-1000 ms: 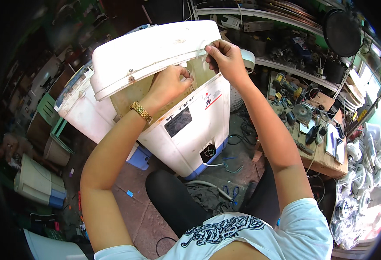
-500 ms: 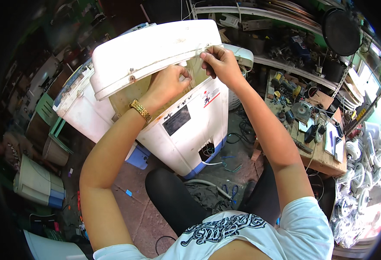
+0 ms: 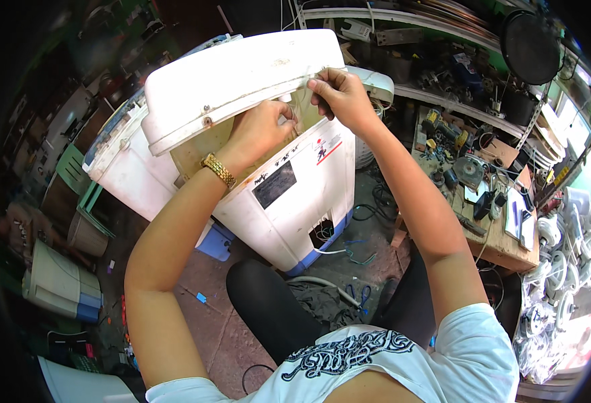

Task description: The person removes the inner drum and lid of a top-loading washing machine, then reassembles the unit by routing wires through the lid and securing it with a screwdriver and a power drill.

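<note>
In front of me stands a white washing machine body (image 3: 288, 201) with a blue base, its white top panel (image 3: 241, 74) tilted up over the opening. My left hand (image 3: 267, 127), with a gold watch (image 3: 217, 170) at the wrist, reaches into the gap under the panel, thumb and fingers pinched together. My right hand (image 3: 342, 99) is at the panel's right end, its fingers curled and closed near the lower edge. Thin pale strands, seemingly wires (image 3: 302, 107), show between the two hands. What the fingertips hold is too small to make out.
A second white machine body (image 3: 131, 161) stands behind on the left. At right, a wooden workbench (image 3: 490, 252) carries tools and parts, beside bagged white plastic parts (image 3: 554, 289). Blue-handled pliers (image 3: 358, 295) and a grey hose (image 3: 322, 281) lie on the floor between my legs.
The right hand has shifted very slightly left and up at the panel's edge. The left hand keeps its pinch in nearly the same place.
</note>
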Demonstrator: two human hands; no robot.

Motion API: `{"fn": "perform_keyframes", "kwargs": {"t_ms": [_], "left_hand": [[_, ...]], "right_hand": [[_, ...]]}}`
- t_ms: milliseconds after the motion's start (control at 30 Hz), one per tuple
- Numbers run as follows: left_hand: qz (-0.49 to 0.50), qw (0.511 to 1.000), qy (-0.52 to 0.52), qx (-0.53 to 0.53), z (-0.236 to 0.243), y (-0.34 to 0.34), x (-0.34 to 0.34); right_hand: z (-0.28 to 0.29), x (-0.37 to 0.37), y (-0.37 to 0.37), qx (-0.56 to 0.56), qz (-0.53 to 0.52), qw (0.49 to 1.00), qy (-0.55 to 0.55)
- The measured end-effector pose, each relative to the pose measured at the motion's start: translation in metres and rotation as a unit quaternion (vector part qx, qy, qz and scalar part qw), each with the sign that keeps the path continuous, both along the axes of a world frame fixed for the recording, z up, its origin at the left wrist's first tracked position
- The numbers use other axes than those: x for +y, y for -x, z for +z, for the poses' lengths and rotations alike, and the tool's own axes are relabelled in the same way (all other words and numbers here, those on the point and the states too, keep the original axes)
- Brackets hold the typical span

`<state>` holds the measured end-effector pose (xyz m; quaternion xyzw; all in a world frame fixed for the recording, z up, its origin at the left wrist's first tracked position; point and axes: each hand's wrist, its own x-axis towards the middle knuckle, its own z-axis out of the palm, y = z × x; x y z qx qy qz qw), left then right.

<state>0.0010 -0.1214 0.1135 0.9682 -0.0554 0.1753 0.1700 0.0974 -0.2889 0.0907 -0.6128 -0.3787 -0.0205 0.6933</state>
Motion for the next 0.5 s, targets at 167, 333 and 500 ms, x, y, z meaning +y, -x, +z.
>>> {"fn": "perform_keyframes", "kwargs": {"t_ms": [167,333,500], "left_hand": [[0.002,1.000,0.000,-0.003,-0.001,0.001,0.000],[0.024,1.000,0.002,0.001,-0.001,0.002,-0.010],[0.021,0.999,-0.018,-0.026,-0.016,0.001,-0.004]], "right_hand": [[-0.009,0.005,-0.002,0.003,0.012,0.998,0.063],[-0.033,0.009,-0.005,-0.165,-0.165,0.945,0.229],[-0.036,0.008,0.003,-0.133,-0.201,0.907,0.345]]}}
